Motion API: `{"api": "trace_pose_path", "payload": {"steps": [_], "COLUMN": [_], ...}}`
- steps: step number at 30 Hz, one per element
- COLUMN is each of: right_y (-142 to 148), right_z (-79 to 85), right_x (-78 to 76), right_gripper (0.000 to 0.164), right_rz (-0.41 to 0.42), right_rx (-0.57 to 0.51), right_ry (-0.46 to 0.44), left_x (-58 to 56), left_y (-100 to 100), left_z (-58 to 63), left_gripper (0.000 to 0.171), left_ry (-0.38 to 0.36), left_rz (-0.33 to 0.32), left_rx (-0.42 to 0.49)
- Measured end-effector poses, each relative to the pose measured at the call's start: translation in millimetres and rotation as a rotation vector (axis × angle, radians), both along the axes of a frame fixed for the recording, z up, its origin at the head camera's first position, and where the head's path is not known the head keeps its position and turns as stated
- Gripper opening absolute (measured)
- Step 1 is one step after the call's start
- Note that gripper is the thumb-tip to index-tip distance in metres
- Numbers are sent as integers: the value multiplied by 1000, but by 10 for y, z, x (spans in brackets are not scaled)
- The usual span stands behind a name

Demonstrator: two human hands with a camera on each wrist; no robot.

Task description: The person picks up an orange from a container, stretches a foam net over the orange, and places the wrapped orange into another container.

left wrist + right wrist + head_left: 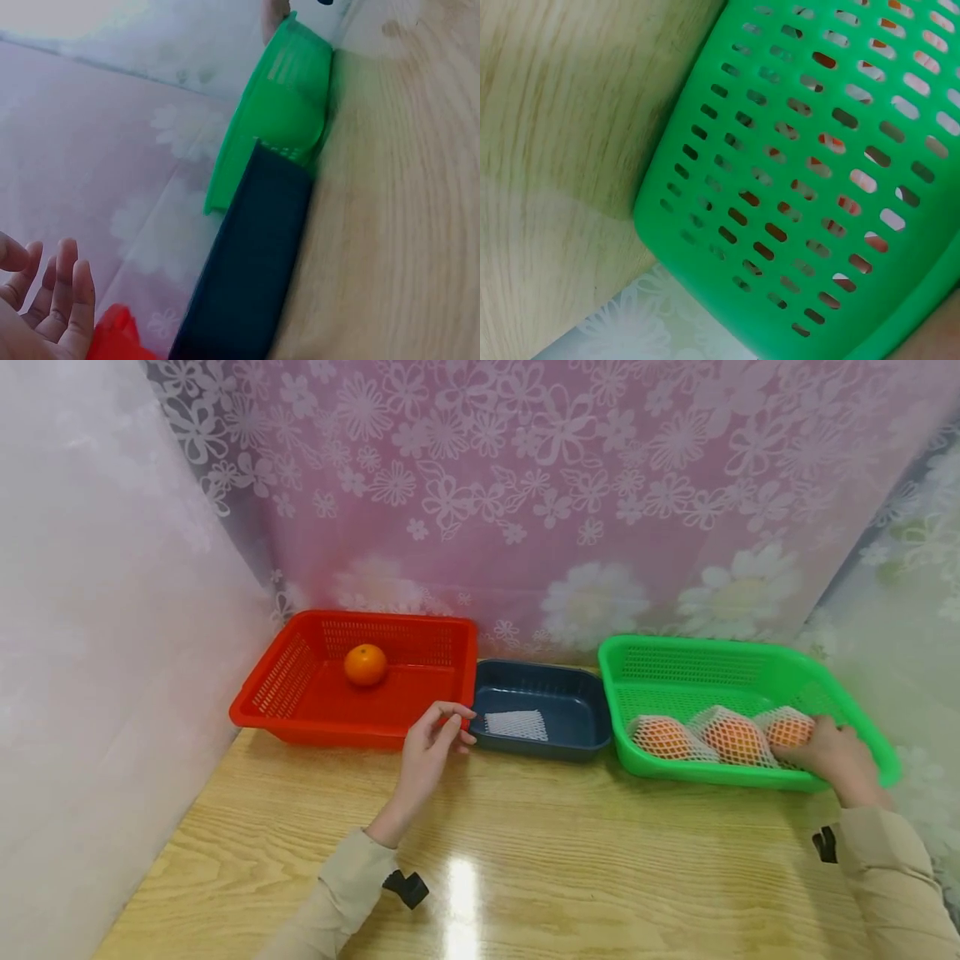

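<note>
My right hand (842, 755) reaches over the front rim of the green basket (675, 647). It grips the rightmost orange (791, 729), which wears a white foam net; part of the fruit is hidden by the fingers. Left of it lie a second netted orange (731, 739) and a third netted orange (662, 737). My left hand (431, 739) hovers by the right front corner of the red basket (352, 728), fingers loosely bent with nothing in them. A bare orange (365, 665) sits in the red basket.
Between the two baskets stands a dark blue tray (577, 702) holding an empty white foam net (516, 724). All three stand in a row on the wooden table (540, 852). A pink flowered curtain (480, 527) hangs close behind them, with pale sheets at both sides.
</note>
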State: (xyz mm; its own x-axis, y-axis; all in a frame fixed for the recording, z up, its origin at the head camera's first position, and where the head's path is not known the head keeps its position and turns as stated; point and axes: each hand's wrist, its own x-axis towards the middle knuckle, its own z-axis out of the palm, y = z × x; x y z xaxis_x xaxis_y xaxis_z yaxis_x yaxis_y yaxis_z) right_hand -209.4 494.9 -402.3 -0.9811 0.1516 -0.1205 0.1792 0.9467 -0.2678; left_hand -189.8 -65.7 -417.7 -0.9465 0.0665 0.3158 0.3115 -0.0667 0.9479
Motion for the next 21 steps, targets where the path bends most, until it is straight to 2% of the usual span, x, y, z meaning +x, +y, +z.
{"api": "trace_pose_path", "payload": {"steps": [5,10,13,16,21], "right_y": [5,32,9,-117,-519], "right_z": [-14,-15,16,85,209], "right_x": [9,22,37,61,133], "right_gripper": [102,98,91,81,58], "right_rz": [-1,34,40,29,36], "right_rx": [-34,-34,-10,1,-19], "right_ry": [49,94,157,244,471], "left_x": [-99,-248,-375,-527,-806], "left_y": [-227,-583,-818,-1035,-1262], "left_z": [130,270,351,428,567], "left_gripper": [17,18,21,20,21], "left_ry": [48,89,86,59,16], "left_rz": [53,133,182,230,271], "left_rx": [-48,-161,-294,-479,-762]}}
